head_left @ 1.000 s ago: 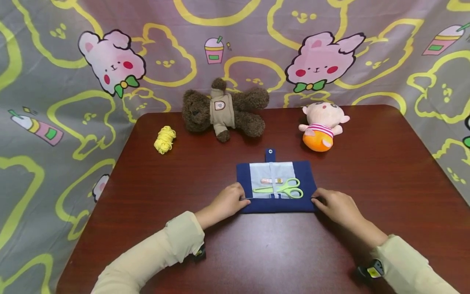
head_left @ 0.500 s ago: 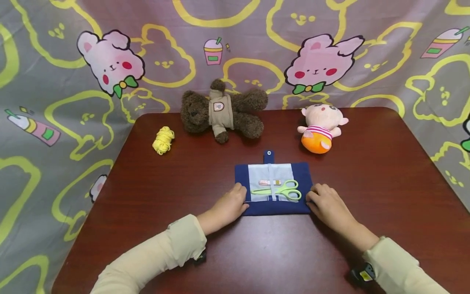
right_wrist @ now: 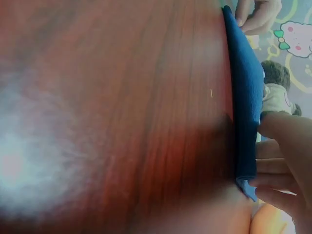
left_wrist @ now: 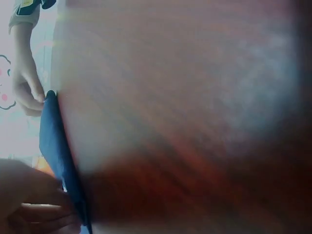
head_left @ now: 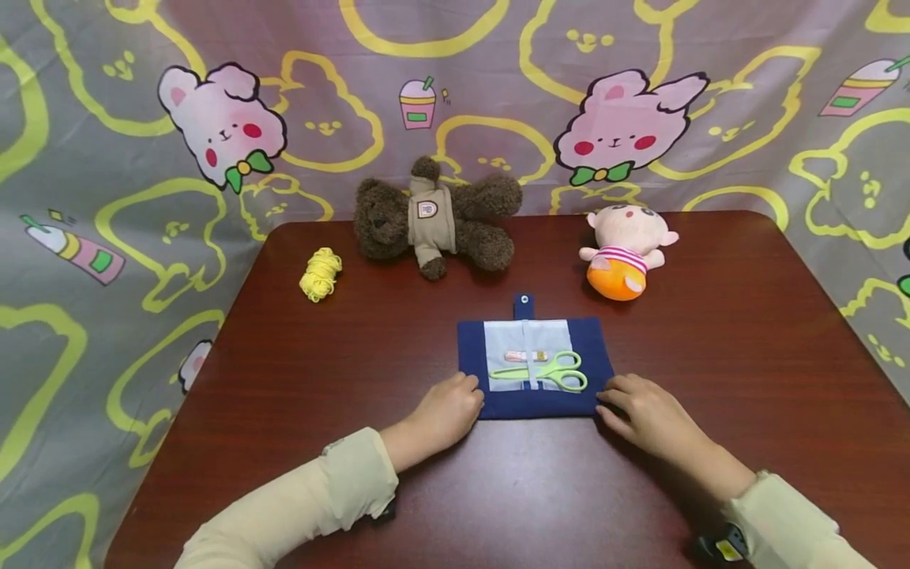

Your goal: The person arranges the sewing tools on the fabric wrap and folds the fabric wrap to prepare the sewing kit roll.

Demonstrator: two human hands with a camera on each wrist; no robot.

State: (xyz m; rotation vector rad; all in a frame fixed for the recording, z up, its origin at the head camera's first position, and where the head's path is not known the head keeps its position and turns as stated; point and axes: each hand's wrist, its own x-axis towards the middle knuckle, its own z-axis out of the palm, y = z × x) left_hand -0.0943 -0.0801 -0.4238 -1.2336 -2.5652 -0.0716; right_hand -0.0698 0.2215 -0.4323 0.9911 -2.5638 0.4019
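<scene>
A navy fabric sewing case [head_left: 543, 405] lies open on the table, its near edge folded up in a band. On its pale blue panel, green-handled scissors [head_left: 565, 371] and a small pinkish strip [head_left: 522, 356] sit under a narrow pale strap. A navy tab [head_left: 524, 304] with a snap points away from me. My left hand [head_left: 446, 407] holds the near left corner with bent fingers. At the near right corner my right hand [head_left: 650, 412] grips the edge; the right wrist view shows the thumb [right_wrist: 273, 127] at the fold and the fingers along its end.
A yellow yarn bundle [head_left: 321, 274] lies at the back left of the brown table [head_left: 355, 340]. Behind the case are a brown teddy bear [head_left: 434, 217] on its back and a pink plush toy [head_left: 626, 251]. A patterned curtain [head_left: 490, 47] closes off the back and sides.
Both hands have stayed at the case's near corners. The left hand has shifted slightly toward me, and the right thumb has moved to the near corner. The case lies in nearly the same place.
</scene>
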